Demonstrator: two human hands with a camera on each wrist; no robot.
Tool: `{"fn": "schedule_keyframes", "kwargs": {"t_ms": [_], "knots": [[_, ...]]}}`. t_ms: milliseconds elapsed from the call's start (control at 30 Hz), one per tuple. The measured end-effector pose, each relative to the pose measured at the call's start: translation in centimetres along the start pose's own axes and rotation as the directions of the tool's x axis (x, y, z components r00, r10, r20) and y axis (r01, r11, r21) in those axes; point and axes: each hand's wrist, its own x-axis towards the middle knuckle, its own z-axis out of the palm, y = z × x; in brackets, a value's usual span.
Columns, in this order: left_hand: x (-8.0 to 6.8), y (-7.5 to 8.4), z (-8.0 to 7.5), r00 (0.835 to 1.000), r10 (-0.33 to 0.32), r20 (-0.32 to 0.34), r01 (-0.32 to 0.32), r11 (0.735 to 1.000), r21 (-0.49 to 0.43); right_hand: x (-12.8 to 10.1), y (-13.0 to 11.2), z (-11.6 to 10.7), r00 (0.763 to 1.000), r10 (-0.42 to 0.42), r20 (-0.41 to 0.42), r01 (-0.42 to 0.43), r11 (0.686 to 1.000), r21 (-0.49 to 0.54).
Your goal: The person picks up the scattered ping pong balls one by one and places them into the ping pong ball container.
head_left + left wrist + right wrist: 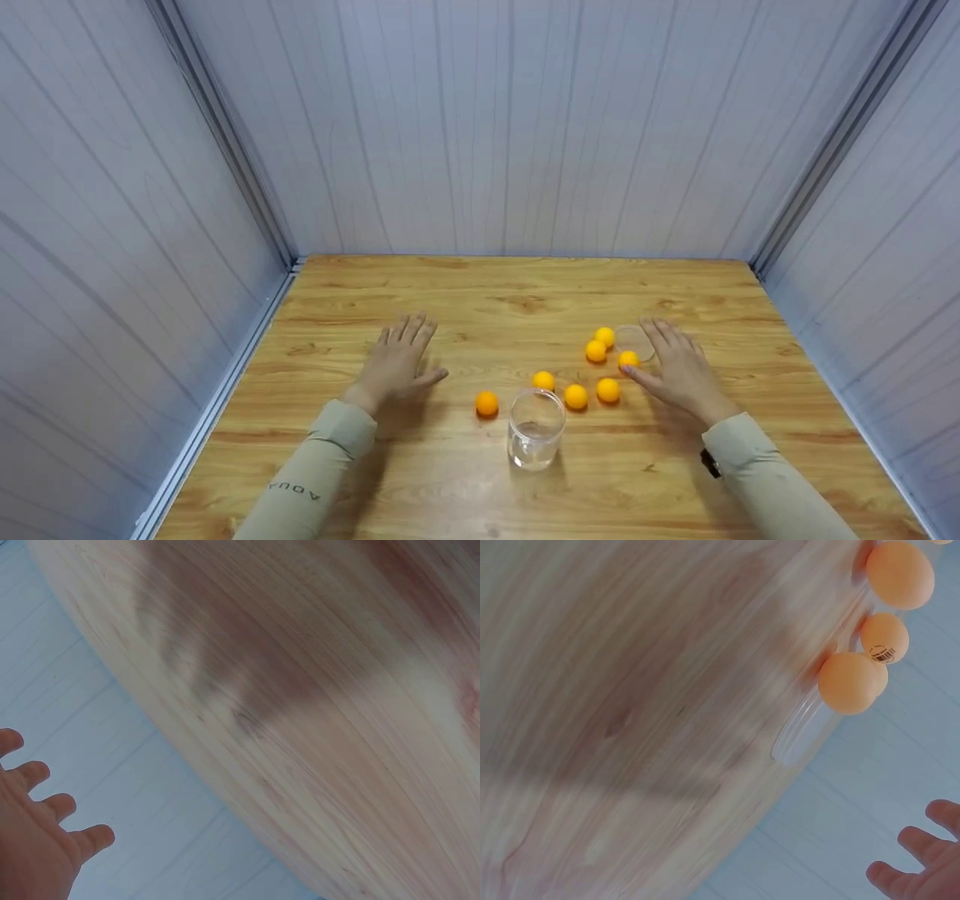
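Note:
Several orange table tennis balls lie loose on the wooden table, one ball [487, 404] left of a clear plastic jar [535, 431], the others behind it and to its right. The jar stands upright without its lid and holds no balls. A round clear lid [634, 343] lies flat near my right hand [682, 375], partly behind its fingers. That hand hovers with fingers extended, its thumb overlapping a ball [628, 361] in the head view. My left hand [395, 364], fingers spread, hovers over the left part of the table, holding nothing. In the right wrist view, balls [900, 574] sit beside the lid [802, 731].
The wooden table [465, 300] is enclosed by pale panel walls [480, 127] at the back and both sides. Metal strips run along the wall corners and the table's left edge. A dark band [710, 463] shows at the right wrist.

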Motion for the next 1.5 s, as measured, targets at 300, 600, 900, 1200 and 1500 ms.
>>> {"fn": "schedule_keyframes", "kwargs": {"t_ms": [300,600,900,1200,1500], "knots": [[-0.1,0.0,0.2,1.0,-0.003,0.01,0.003,1.0,-0.015,-0.2,-0.3,0.3,1.0,-0.015,-0.014,0.015,1.0,0.019],[-0.2,0.2,0.1,1.0,-0.01,-0.002,0.009,0.998,-0.065,0.0,-0.7,0.4,1.0,-0.026,-0.007,0.026,0.999,0.027],[-0.2,0.4,0.1,1.0,0.025,-0.019,-0.026,0.997,-0.078,-0.1,-1.3,0.4,0.998,-0.051,-0.027,0.053,0.997,0.05],[-0.2,0.6,0.0,0.995,0.084,-0.044,-0.087,0.993,-0.074,0.1,-1.6,0.3,0.997,-0.071,-0.03,0.073,0.994,0.079],[-0.1,0.8,0.0,0.995,0.097,-0.032,-0.1,0.989,-0.113,0.2,-2.0,0.7,0.995,-0.093,-0.041,0.097,0.99,0.1]]}}
